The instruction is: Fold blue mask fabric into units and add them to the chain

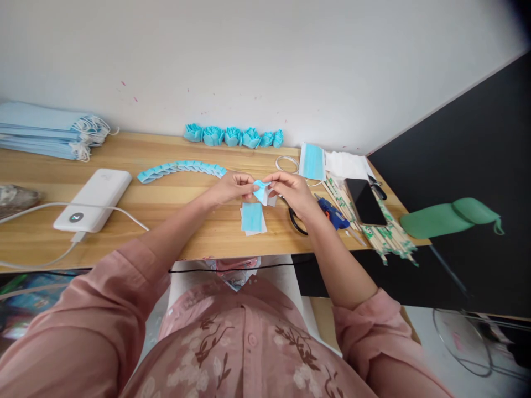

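A small folded piece of blue and white fabric [261, 191] is pinched between both hands above the wooden table [199, 232]. My left hand [234, 187] grips its left side, and my right hand [291, 190] holds its right edge with fingers pressed together. Just below the hands lie flat blue and white squares [252, 217]. A curved row of folded blue pieces [180, 168] ends beside my left hand. Under my right wrist, partly hidden, is a black-handled tool [297, 222].
Blue fabric flowers [232, 136] line the wall. At left are stacked masks [41, 130] and a white power bank [93, 199] with a cable. At right lie a blue glue gun [333, 213], a phone [365, 202], patterned sticks [384, 240] and a green bottle [440, 219].
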Tool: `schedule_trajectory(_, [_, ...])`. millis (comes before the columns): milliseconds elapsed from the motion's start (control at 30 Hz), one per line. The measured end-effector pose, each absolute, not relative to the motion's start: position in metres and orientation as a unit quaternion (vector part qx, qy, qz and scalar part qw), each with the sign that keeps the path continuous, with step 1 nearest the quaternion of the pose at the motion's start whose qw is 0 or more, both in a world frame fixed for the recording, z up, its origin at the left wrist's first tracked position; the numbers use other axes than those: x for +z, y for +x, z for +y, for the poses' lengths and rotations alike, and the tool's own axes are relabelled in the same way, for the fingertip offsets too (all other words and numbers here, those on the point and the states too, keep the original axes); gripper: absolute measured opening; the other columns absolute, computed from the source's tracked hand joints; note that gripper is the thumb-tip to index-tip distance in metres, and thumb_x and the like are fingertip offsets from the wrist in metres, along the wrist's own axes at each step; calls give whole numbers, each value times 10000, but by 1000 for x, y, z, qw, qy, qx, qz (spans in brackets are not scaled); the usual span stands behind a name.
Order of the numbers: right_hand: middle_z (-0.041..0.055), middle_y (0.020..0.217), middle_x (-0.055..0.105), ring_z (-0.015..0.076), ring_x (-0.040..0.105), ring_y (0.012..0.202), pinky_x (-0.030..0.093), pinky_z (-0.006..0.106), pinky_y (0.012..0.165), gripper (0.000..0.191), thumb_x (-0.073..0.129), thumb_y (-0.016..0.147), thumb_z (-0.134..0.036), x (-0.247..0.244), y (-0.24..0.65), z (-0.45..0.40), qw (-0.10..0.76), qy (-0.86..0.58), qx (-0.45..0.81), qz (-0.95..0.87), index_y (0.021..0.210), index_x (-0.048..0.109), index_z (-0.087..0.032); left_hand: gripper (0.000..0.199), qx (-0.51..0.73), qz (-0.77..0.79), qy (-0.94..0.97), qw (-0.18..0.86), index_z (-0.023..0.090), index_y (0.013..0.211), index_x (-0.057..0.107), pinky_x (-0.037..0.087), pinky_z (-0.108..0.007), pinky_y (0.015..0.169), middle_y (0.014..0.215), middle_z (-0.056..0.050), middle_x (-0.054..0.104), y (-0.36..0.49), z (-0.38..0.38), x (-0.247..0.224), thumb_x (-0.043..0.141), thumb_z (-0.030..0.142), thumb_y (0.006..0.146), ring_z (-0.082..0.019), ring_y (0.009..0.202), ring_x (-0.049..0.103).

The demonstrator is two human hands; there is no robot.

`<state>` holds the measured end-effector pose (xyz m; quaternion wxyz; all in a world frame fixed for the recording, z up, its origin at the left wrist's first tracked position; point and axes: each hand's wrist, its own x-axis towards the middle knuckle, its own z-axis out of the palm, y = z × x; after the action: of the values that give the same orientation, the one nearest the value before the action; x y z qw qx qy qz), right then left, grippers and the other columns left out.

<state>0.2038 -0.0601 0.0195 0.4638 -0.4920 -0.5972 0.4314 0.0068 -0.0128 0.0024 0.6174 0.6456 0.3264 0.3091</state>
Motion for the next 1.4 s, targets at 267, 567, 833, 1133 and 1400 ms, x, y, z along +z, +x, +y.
schedule_trajectory(267, [20, 850, 708, 131, 618, 768, 535, 256, 667, 246, 666, 817, -431, 20, 206, -60, 447, -499, 428, -607, 862, 764, -209, 402, 304, 321, 653, 615, 145, 648, 618, 446, -222, 573, 598, 0, 614, 6, -10, -2, 818, 492, 672, -85, 555, 539])
schedule_trajectory(567, [4, 790, 676, 127, 596, 719, 503, 257, 615, 273, 765, 731, -402, 18, 211, -51, 421, -481, 452, -623, 907, 734, -195, 418, 277, 318, 661, 621, 137, 698, 614, 434, -219, 588, 612, 10, 609, 6, -8, -7, 807, 507, 689, -83, 577, 549])
schedule_trajectory(833, [18, 789, 708, 117, 550, 653, 454, 271, 615, 308, 755, 743, -450, 26, 217, -49, 337, -492, 437, -674, 901, 775, -186, 396, 260, 302, 690, 604, 132, 698, 633, 396, -216, 568, 627, -1, 622, 5, -9, -4, 793, 495, 706, -79, 565, 521])
schedule_trajectory(1133, [-8, 696, 646, 106, 493, 632, 366, 263, 611, 255, 710, 766, -426, 40, 218, -49, 254, -504, 375, -735, 794, 735, -174, 362, 241, 289, 712, 593, 130, 693, 646, 357, -194, 522, 582, 22, 574, 5, -11, -3, 776, 466, 730, -63, 532, 483])
schedule_trajectory(1400, [-14, 720, 636, 124, 548, 663, 420, 269, 647, 224, 661, 788, -413, 22, 216, -45, 303, -514, 374, -710, 780, 662, -189, 419, 278, 327, 681, 593, 134, 717, 634, 480, -230, 601, 624, -2, 628, 6, -10, -4, 786, 524, 716, -90, 580, 571])
